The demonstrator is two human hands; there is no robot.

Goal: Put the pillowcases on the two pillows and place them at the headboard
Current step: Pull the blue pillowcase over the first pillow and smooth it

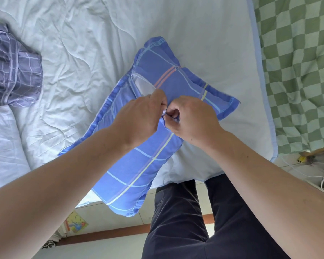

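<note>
Blue pillowcase (153,116) edge (fingertips hidden) pinched by both hands.

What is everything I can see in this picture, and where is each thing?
blue pillowcase: one, blue with pale, yellow and pink stripes, on a pillow lying on the bed and overhanging its near edge
pillow: one, white, showing through the pillowcase opening
grey pillowcase: one, grey-purple check, crumpled at the left of the bed
bed sheet: one, pale blue-white, covering the bed
white bedding: one mound, far left, could be the second pillow
checked blanket: one, green and white, right side
paper: one, colourful, on the floor
cable: one, white, lower right
left hand: pinches the pillowcase at its opening
right hand: pinches the same spot
</note>
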